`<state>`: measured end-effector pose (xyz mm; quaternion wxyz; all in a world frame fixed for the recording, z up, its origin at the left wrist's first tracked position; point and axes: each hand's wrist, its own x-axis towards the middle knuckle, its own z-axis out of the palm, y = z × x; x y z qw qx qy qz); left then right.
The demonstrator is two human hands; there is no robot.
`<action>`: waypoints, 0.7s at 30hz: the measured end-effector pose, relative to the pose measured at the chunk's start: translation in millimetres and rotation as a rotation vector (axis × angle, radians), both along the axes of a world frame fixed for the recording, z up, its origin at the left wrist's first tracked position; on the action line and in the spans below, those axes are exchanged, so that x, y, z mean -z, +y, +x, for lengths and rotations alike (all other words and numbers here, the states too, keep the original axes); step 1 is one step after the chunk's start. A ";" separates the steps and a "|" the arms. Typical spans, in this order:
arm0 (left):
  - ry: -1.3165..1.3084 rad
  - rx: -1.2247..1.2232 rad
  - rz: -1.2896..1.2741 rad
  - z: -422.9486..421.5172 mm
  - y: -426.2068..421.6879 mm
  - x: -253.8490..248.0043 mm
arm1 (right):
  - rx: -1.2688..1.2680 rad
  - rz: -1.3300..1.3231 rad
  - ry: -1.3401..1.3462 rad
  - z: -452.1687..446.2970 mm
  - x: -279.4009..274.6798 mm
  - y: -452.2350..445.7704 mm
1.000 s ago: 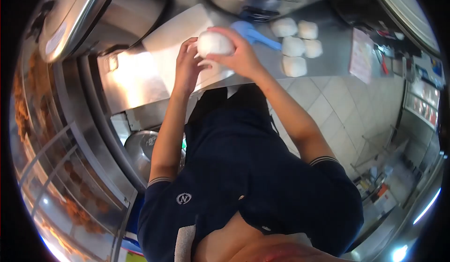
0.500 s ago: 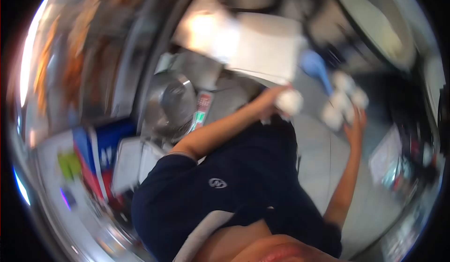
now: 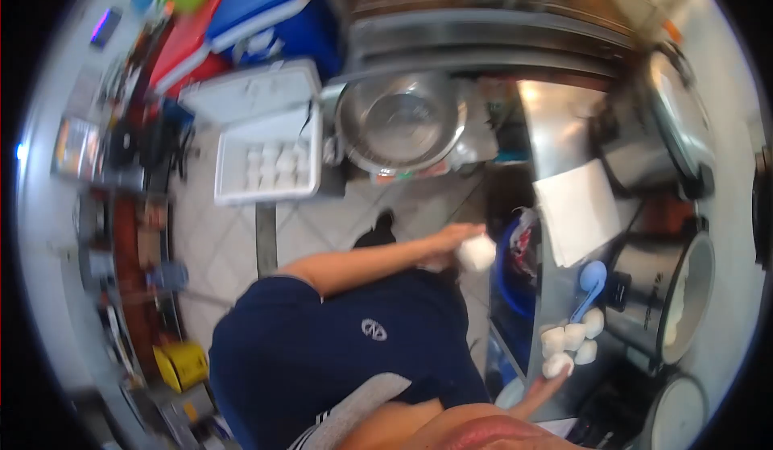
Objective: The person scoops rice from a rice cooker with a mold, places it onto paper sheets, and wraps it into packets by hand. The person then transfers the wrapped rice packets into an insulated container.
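My left hand point(image 3: 456, 241) is closed around a white rounded rice packet point(image 3: 477, 253) in front of my waist. Something pale shows beneath that hand, too hidden to name. At the counter on the right, my right hand point(image 3: 549, 384) has its fingers around another white rice packet point(image 3: 557, 365). Several more white packets point(image 3: 574, 336) sit bunched against it. A blue rice scoop point(image 3: 592, 281) lies beside them. In the open white cooler point(image 3: 228, 180) stand several similar white packets point(image 3: 274, 164).
A large metal bowl point(image 3: 403, 124) sits beside the cooler. Blue point(image 3: 278, 27) and red point(image 3: 181, 59) coolers stand behind. Along the right counter are a white sheet point(image 3: 578, 212) and a pot of white rice point(image 3: 656, 301). A blue bin point(image 3: 513, 269) stands below the counter edge.
My body and view have turned left, bringing the white cooler and metal bowl into clear sight ahead. My left hand still holds its packet; my right hand remains at the bunched packets.
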<state>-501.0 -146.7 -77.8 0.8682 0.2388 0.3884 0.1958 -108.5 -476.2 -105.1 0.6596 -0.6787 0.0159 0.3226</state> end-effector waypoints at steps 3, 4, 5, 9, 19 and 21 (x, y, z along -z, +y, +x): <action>0.033 -0.129 0.101 -81.5 2.5 6.4 | -0.329 0.029 0.013 -41.0 6.2 86.8; 0.053 -0.209 0.102 -112.2 2.2 7.4 | -0.486 0.051 -0.003 -58.9 14.1 124.0; 0.079 -0.264 0.105 -148.1 4.5 3.3 | -0.629 0.050 -0.020 -102.6 3.5 169.0; 0.235 -0.614 0.384 -311.4 5.1 8.1 | -1.164 0.151 0.110 -298.9 -15.7 320.7; 1.512 -0.792 0.698 -637.2 -36.3 116.2 | -1.968 0.052 -0.535 -825.8 95.0 496.4; 1.588 -0.768 0.652 -635.0 -33.9 128.9 | -1.983 0.095 -0.766 -873.5 188.3 515.7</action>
